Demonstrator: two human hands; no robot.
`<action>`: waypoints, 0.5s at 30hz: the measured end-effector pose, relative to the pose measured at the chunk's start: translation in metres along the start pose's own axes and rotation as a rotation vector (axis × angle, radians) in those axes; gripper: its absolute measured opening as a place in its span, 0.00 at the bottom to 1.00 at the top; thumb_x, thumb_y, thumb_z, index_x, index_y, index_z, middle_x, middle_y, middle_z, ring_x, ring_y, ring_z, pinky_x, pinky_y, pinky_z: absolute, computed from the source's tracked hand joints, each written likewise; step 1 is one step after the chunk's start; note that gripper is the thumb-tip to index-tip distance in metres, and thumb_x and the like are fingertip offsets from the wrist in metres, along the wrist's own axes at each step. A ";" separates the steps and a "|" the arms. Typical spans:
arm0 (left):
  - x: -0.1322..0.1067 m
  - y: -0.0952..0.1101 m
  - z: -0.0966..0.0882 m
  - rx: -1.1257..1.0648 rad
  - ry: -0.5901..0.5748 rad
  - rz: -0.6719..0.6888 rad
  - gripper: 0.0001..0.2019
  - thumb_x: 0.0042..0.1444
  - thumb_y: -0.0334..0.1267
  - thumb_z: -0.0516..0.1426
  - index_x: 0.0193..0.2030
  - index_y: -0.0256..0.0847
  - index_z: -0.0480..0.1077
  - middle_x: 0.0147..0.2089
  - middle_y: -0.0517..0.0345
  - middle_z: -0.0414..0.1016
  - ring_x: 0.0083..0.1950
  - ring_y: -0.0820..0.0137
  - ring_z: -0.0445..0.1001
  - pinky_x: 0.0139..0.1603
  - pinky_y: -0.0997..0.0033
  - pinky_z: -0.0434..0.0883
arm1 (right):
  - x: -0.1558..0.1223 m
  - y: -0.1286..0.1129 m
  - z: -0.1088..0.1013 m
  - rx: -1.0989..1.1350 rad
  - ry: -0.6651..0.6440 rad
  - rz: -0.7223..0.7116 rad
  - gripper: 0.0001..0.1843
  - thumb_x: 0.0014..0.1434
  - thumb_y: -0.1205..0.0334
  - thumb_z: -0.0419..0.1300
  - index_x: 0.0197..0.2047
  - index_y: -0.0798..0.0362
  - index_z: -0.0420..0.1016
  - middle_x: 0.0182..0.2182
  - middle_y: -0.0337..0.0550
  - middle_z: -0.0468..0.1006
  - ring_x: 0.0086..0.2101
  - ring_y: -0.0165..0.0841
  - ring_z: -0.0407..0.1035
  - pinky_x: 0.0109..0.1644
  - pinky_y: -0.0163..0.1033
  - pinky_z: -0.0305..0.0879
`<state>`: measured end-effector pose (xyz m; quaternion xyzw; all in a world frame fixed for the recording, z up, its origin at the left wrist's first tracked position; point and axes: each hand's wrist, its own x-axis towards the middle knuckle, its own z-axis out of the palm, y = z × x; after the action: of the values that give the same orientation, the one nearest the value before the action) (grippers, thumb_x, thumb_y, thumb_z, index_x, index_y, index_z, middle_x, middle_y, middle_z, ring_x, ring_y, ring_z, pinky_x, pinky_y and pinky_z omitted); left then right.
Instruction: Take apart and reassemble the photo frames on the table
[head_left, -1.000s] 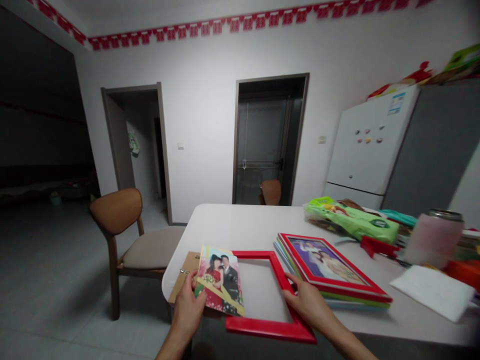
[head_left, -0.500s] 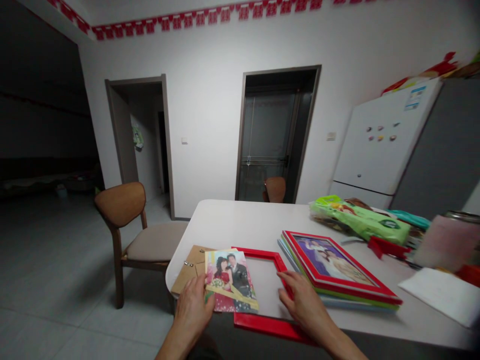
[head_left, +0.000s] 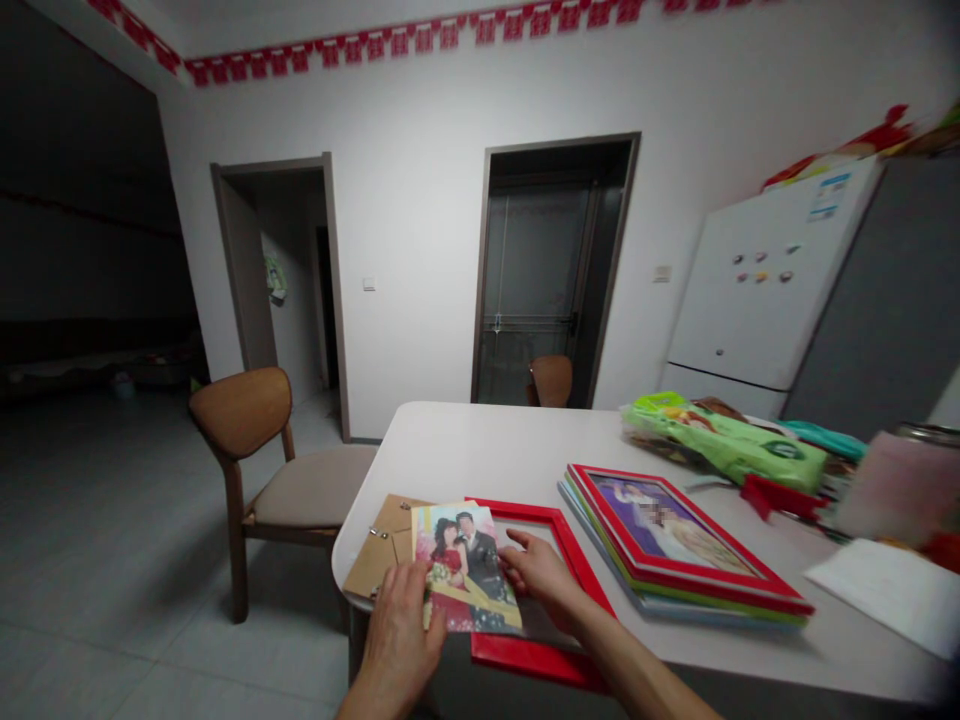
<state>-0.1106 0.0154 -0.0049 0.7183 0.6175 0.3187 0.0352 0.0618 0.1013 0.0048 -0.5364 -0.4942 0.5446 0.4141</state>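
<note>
A printed photo [head_left: 469,580] of a couple is held up over the left part of a red picture frame [head_left: 592,580] that lies on the table. My left hand [head_left: 405,620] grips its lower left edge, thumb in front. At the right edge of the photo my right hand [head_left: 544,570] has its fingers closed on the border, the index finger partly raised. Behind the photo, a brown backing board [head_left: 381,548] with metal clips lies at the table's left corner. Another sheet's pale edge shows behind the photo.
Right of the frame stands a stack of framed pictures [head_left: 637,545], a red one on top. Farther right are a green packet [head_left: 735,445], a red object [head_left: 780,497] and white paper [head_left: 885,595] on the white table [head_left: 480,450]. A wooden chair [head_left: 244,410] stands at the left.
My right hand has left the red frame's right side and moved left to the photo's right edge. The photo has shifted slightly right and down with my left hand.
</note>
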 end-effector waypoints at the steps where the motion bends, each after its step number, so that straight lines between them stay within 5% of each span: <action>1: -0.001 0.002 0.002 -0.010 -0.013 0.035 0.22 0.45 0.32 0.48 0.50 0.34 0.60 0.49 0.47 0.65 0.52 0.61 0.60 0.53 0.59 0.58 | 0.000 0.000 0.001 0.012 -0.015 0.005 0.34 0.41 0.69 0.53 0.54 0.66 0.53 0.09 0.28 0.61 0.11 0.22 0.54 0.16 0.27 0.46; 7: 0.001 0.020 0.019 -0.014 -0.041 0.208 0.29 0.40 0.30 0.51 0.54 0.32 0.57 0.58 0.42 0.55 0.58 0.56 0.53 0.55 0.52 0.56 | -0.015 -0.016 0.015 0.267 -0.253 -0.067 0.14 0.40 0.68 0.55 0.33 0.62 0.71 0.19 0.41 0.73 0.20 0.26 0.65 0.27 0.32 0.61; 12: 0.016 0.030 0.011 -0.211 0.262 0.297 0.23 0.46 0.26 0.46 0.52 0.34 0.58 0.55 0.45 0.61 0.57 0.62 0.57 0.55 0.56 0.57 | -0.045 -0.057 0.026 0.327 -0.172 -0.240 0.18 0.42 0.58 0.59 0.38 0.57 0.70 0.28 0.42 0.75 0.25 0.28 0.66 0.27 0.31 0.62; 15: 0.025 0.038 -0.004 -0.496 0.414 0.092 0.16 0.53 0.33 0.46 0.49 0.36 0.61 0.46 0.48 0.69 0.50 0.65 0.65 0.51 0.64 0.62 | -0.055 -0.060 0.025 0.335 -0.128 -0.213 0.23 0.45 0.51 0.56 0.43 0.55 0.66 0.32 0.44 0.73 0.26 0.27 0.66 0.24 0.31 0.61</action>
<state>-0.0786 0.0281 0.0252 0.6350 0.4818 0.6000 0.0686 0.0370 0.0548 0.0713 -0.3688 -0.4760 0.6054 0.5205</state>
